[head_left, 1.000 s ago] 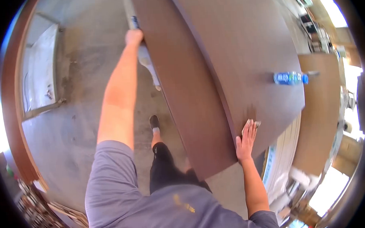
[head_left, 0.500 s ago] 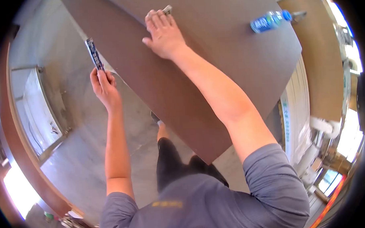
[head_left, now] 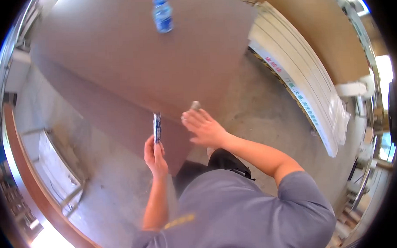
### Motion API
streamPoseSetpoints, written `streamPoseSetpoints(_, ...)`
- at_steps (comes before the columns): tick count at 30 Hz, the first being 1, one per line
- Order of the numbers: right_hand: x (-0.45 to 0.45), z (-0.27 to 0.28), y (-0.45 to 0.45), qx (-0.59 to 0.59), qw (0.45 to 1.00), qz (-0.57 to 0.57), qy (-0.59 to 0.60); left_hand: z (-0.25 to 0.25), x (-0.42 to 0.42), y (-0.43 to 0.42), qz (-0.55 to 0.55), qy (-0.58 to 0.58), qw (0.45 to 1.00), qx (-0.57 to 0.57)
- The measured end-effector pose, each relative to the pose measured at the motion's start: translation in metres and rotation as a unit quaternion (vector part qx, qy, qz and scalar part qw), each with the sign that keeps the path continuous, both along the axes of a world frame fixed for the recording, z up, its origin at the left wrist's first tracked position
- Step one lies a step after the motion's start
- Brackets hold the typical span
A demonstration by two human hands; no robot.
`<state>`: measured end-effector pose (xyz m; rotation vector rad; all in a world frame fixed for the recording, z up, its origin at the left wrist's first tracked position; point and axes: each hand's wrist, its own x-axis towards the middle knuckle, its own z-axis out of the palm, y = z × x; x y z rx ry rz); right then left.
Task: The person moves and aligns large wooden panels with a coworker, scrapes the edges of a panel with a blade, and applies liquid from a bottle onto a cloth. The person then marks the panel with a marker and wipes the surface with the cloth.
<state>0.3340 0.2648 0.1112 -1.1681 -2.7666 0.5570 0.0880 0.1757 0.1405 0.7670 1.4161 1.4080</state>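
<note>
My left hand [head_left: 155, 157] is closed around the lower end of a narrow blue-and-white printed stick [head_left: 157, 127], which points upward near the edge of a large brown board [head_left: 117, 61]. Over the board's near corner, my right hand [head_left: 206, 129] has its fingers close together and pressed on a small pale wad, seemingly a cloth [head_left: 195, 105]. The fingers hide most of that wad. Toward the far side of the board stands or lies a plastic bottle [head_left: 163, 16] with a blue cap and label.
To the right is a stack of long white panels [head_left: 293, 72] with printed lettering along its edge and plastic wrap at its near end. A brown sheet [head_left: 326, 36] lies beyond it. On the left, a white-topped metal frame [head_left: 60, 168] stands beside a long brown-edged panel [head_left: 39, 190].
My view has turned, so the bottle appears farther left. My right hand has come nearer my body with the pale wad, to the board's near corner. The left still holds the stick.
</note>
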Motion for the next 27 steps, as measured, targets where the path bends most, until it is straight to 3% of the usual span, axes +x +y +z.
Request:
streamPoseSetpoints(3, 0.002, 0.0, 0.054, 0.068, 0.996, 0.009, 0.052, 0.026, 0.057, -0.008, -0.018, -0.041, 0.999, 0.008)
streamPoseSetpoints(7, 0.004, 0.056, 0.127, 0.108, 0.991, -0.042, 0.071, 0.052, 0.086, 0.027, 0.024, -0.046, 0.999, 0.013)
streamPoseSetpoints(8, 0.012, 0.069, 0.131, -0.006, 0.983, -0.005, 0.182, 0.052, 0.086, 0.04, 0.061, -0.053, 0.997, 0.005)
streamPoseSetpoints(9, 0.02, 0.075, 0.129, -0.122, 0.949, 0.029, 0.288, 0.046, 0.087, 0.06, 0.09, -0.031, 0.995, 0.002)
streamPoseSetpoints(10, 0.026, 0.074, 0.119, -0.333, 0.817, 0.034, 0.47, 0.04, 0.083, 0.08, 0.08, -0.03, 0.996, -0.009)
streamPoseSetpoints(11, 0.039, 0.079, 0.116, -0.433, 0.765, -0.012, 0.477, 0.032, 0.084, 0.105, -0.068, 0.114, 0.988, 0.076)
streamPoseSetpoints(12, 0.049, 0.082, 0.113, -0.531, 0.697, -0.057, 0.479, 0.032, 0.09, 0.129, -0.211, 0.25, 0.932, 0.155)
streamPoseSetpoints(13, 0.059, 0.079, 0.112, -0.538, 0.692, -0.066, 0.477, 0.034, 0.105, 0.146, -0.234, 0.261, 0.92, 0.175)
streamPoseSetpoints(15, 0.078, 0.075, 0.122, -0.594, 0.528, -0.3, 0.528, 0.041, 0.141, 0.172, -0.218, 0.168, 0.957, 0.093)
streamPoseSetpoints(16, 0.09, 0.078, 0.128, -0.595, 0.522, -0.306, 0.529, 0.039, 0.157, 0.18, -0.199, 0.088, 0.976, 0.022)
streamPoseSetpoints(18, 0.118, 0.091, 0.15, -0.446, 0.677, -0.249, 0.53, 0.045, 0.175, 0.199, -0.208, -0.109, 0.958, -0.162)
streamPoseSetpoints(19, 0.136, 0.09, 0.162, -0.439, 0.683, -0.327, 0.483, 0.048, 0.184, 0.212, -0.144, -0.262, 0.92, -0.255)
streamPoseSetpoints(20, 0.157, 0.073, 0.172, -0.471, 0.543, -0.37, 0.588, 0.046, 0.185, 0.226, -0.093, -0.297, 0.9, -0.304)
streamPoseSetpoints(22, 0.186, 0.07, 0.215, -0.334, 0.608, -0.365, 0.622, 0.037, 0.171, 0.242, -0.058, -0.221, 0.938, -0.26)
streamPoseSetpoints(23, 0.186, 0.058, 0.237, -0.22, 0.766, -0.327, 0.507, 0.022, 0.162, 0.244, -0.023, -0.103, 0.973, -0.206)
streamPoseSetpoints(24, 0.174, 0.035, 0.247, -0.518, 0.462, -0.347, 0.631, 0.009, 0.159, 0.248, 0.014, 0.02, 0.988, -0.152)
streamPoseSetpoints(25, 0.165, 0.004, 0.261, -0.399, 0.726, -0.169, 0.534, -0.004, 0.157, 0.255, 0.02, 0.025, 0.986, -0.165)
streamPoseSetpoints(26, 0.156, -0.027, 0.274, -0.171, 0.873, -0.021, 0.457, -0.015, 0.16, 0.268, 0.006, 0.242, 0.966, -0.091)
streamPoseSetpoints(27, 0.138, -0.031, 0.284, -0.087, 0.927, 0.016, 0.364, -0.025, 0.163, 0.278, -0.014, 0.449, 0.893, -0.017)
